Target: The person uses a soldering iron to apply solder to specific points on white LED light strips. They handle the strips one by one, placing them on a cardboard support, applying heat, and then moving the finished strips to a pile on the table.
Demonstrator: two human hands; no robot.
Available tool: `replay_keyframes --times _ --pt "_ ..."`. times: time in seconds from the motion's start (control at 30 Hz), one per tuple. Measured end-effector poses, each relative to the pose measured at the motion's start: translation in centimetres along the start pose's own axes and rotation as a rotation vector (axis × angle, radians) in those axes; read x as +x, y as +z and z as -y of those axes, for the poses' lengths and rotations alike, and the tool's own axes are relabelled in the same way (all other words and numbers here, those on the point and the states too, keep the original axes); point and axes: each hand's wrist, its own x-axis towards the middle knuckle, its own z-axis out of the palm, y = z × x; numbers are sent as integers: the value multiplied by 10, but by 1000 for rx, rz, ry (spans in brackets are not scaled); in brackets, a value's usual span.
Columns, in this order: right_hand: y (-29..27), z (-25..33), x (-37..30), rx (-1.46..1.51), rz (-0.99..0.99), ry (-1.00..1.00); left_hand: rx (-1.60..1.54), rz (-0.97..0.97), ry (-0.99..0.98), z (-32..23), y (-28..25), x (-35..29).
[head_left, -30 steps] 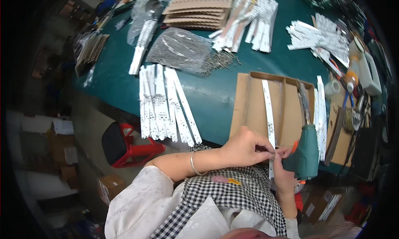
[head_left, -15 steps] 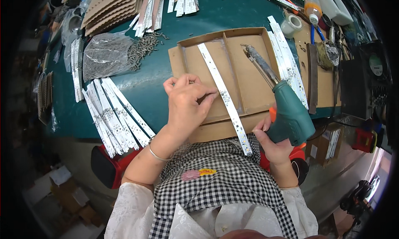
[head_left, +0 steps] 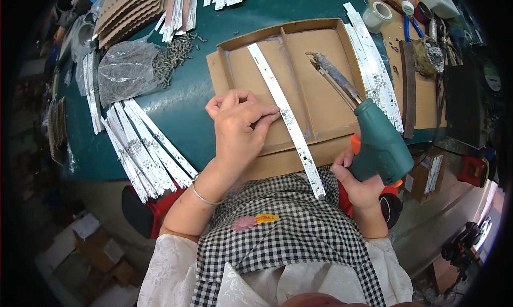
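A long white LED circuit strip (head_left: 291, 126) lies slantwise over a shallow cardboard tray (head_left: 243, 74), its near end reaching past the tray toward my apron. Thumb and forefinger of my left hand (head_left: 238, 126) are pinched together at the strip's left edge, about halfway along. Whatever sits between those fingertips is too small to make out. In my right hand (head_left: 359, 181) is a green soldering gun (head_left: 382, 144) with an orange trigger, gripped by its handle. Its dark metal tip points up and left over the tray's right compartment, apart from the strip.
Several more white strips (head_left: 147, 146) lie to the left, beside a clear plastic bag (head_left: 128, 69) and a heap of small metal parts (head_left: 172, 58). Stacked cardboard pieces (head_left: 128, 10) stand at the back left. More strips (head_left: 377, 72) and a white tape roll (head_left: 378, 14) lie right.
The whole view has shifted slightly. The soldering gun's tip has come a little nearer relative to the tray. My left hand keeps its pinch at the strip's edge.
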Motion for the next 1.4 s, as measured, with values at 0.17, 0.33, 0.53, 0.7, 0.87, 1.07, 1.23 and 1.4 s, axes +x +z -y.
replay_keyframes --times 0.17,0.33,0.53,0.7,0.87,1.07,1.23,1.4 --pt "-3 -2 -2 15 26 60 42 -36 77 0 1 2" --pt "1 0 0 27 28 71 41 -61 91 1 3 2" --pt "2 -2 -1 5 43 122 74 -62 160 3 3 5" --pt "-8 -12 -2 -114 206 21 77 -47 210 5 4 7" --pt "-6 -9 -3 -16 170 82 36 -33 179 5 4 8" --pt "-17 14 -16 254 20 190 -45 -73 108 3 7 6" --pt "-29 27 -28 239 -41 288 -59 -102 97 4 8 3" --pt "-28 33 -25 183 -48 276 -39 -101 99 2 8 4"
